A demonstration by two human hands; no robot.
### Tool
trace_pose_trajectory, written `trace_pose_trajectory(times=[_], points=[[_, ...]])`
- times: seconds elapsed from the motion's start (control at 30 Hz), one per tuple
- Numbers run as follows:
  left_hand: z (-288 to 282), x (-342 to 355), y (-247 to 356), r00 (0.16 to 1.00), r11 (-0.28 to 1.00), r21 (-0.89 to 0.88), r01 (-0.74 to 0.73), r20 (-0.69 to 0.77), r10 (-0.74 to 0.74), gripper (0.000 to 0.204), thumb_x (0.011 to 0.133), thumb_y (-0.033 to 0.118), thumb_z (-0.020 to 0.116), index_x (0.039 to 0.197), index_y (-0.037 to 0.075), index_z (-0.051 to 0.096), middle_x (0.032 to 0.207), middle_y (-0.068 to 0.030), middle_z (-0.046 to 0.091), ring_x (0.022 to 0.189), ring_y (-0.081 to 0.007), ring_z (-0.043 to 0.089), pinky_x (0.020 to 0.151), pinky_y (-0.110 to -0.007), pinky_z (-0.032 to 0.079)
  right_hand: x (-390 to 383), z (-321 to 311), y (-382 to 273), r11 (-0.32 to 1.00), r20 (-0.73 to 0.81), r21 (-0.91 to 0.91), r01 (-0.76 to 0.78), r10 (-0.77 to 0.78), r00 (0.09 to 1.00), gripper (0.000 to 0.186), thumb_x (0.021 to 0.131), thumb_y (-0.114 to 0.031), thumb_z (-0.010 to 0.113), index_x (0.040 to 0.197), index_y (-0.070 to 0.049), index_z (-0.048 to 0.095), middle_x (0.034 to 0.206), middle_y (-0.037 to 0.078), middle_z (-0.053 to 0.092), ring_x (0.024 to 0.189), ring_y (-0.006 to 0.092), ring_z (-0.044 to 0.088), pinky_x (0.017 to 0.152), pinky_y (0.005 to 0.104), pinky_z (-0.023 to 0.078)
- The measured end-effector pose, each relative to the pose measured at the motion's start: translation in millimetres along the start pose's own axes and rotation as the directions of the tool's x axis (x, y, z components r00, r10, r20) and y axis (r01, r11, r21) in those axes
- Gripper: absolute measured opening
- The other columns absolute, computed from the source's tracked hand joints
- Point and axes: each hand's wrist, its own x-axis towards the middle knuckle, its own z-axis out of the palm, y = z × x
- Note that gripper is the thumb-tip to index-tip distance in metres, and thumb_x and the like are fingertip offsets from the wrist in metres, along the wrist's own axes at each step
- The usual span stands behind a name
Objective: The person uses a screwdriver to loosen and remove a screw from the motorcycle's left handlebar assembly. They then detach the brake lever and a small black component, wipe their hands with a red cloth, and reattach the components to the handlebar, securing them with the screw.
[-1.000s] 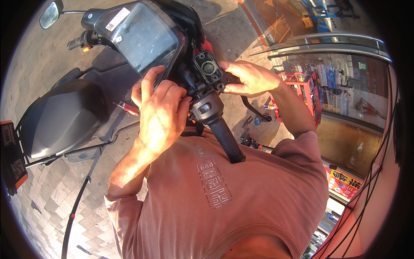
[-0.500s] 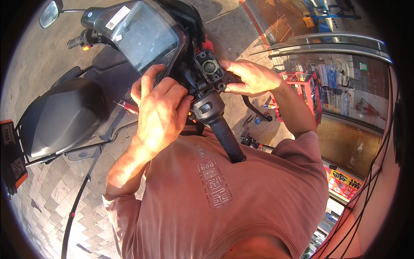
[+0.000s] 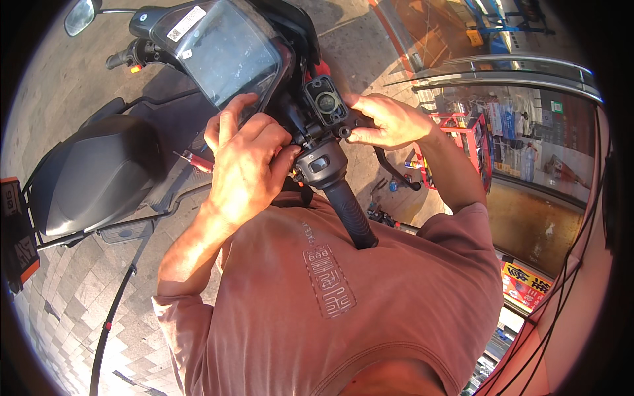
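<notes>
The scooter's right handlebar grip (image 3: 350,214) points toward me, with the black switch housing (image 3: 321,162) at its inner end. Beside the housing sits a brake master cylinder (image 3: 327,102), its reservoir uncovered and a pale round shape visible inside. My right hand (image 3: 391,122) grips the cylinder from its right side, thumb near the lever pivot. Below that hand the black brake lever (image 3: 396,170) angles away. Left of the housing, my left hand (image 3: 254,165) has its fingers curled and its thumb pressed near the bar; what lies between the fingertips is hidden.
A clear-covered display (image 3: 228,56) is ahead. The black seat (image 3: 99,175) is at left, with a red-handled tool (image 3: 197,162) on the footboard beside it. Tools (image 3: 378,188) lie on the paving by a red rack (image 3: 465,142). A glass shopfront stands at right.
The scooter's front and handlebar appear shifted slightly right in the view. Both hands keep nearly the same places and grips.
</notes>
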Motion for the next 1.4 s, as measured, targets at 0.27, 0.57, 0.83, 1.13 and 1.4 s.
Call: trace_pose_trajectory(times=[0.27,0.57,0.83,1.13,1.4], points=[[-2.6,0.5,-2.4,1.000,1.000,0.020,-0.019,0.015,0.018,0.013,0.075,0.012,0.076,0.084,0.006,0.068,0.084,-0.0030,0.062,0.123,-0.0373,0.045,0.097,-0.050,0.027,-3.9,6.4,3.8,0.998,-0.028,0.061,-0.018,0.020,0.999,0.054,0.090,-0.021,0.068,0.133,0.001,0.045,0.111,0.019,0.066,0.099,0.0331,0.066,0.081,0.0401,0.052],[-0.7,0.9,-2.9,0.999,0.999,-0.038,-0.008,0.031,0.009,0.012,0.074,0.010,0.074,0.081,0.006,0.066,0.083,-0.0044,0.061,0.122,-0.0368,0.046,0.097,-0.050,0.028,-2.1,3.6,3.1,0.997,-0.021,0.063,-0.047,0.048,0.999,0.056,0.090,-0.024,0.069,0.134,0.002,0.045,0.112,0.020,0.065,0.100,0.0350,0.065,0.083,0.0404,0.052],[0.9,0.4,-3.8,0.999,0.999,0.014,-0.041,-0.002,0.041,0.013,0.073,0.009,0.074,0.084,0.006,0.067,0.090,-0.0060,0.061,0.123,-0.0384,0.044,0.098,-0.052,0.028,-5.8,4.6,6.1,0.988,0.012,0.036,-0.151,0.151,0.988,0.059,0.089,-0.029,0.069,0.133,0.002,0.045,0.112,0.022,0.064,0.102,0.0373,0.063,0.083,0.0426,0.051],[-5.6,1.7,0.3,0.998,1.000,0.009,0.012,0.064,-0.012,0.014,0.073,0.010,0.075,0.084,0.006,0.068,0.095,-0.0065,0.061,0.125,-0.0403,0.042,0.098,-0.054,0.028,-3.9,5.4,8.8,0.997,-0.020,0.042,-0.071,0.072,0.997,0.057,0.090,-0.029,0.069,0.131,0.002,0.046,0.111,0.022,0.064,0.101,0.0370,0.064,0.083,0.0424,0.052],[-5.6,1.6,1.1,0.999,0.999,0.047,-0.020,0.029,0.019,0.015,0.071,0.011,0.077,0.082,0.006,0.068,0.099,-0.0059,0.059,0.126,-0.0413,0.040,0.099,-0.054,0.028,-3.2,5.1,7.9,0.996,-0.018,0.057,-0.066,0.067,0.998,0.056,0.090,-0.029,0.069,0.131,0.002,0.046,0.109,0.021,0.065,0.097,0.0355,0.065,0.082,0.0415,0.052]])
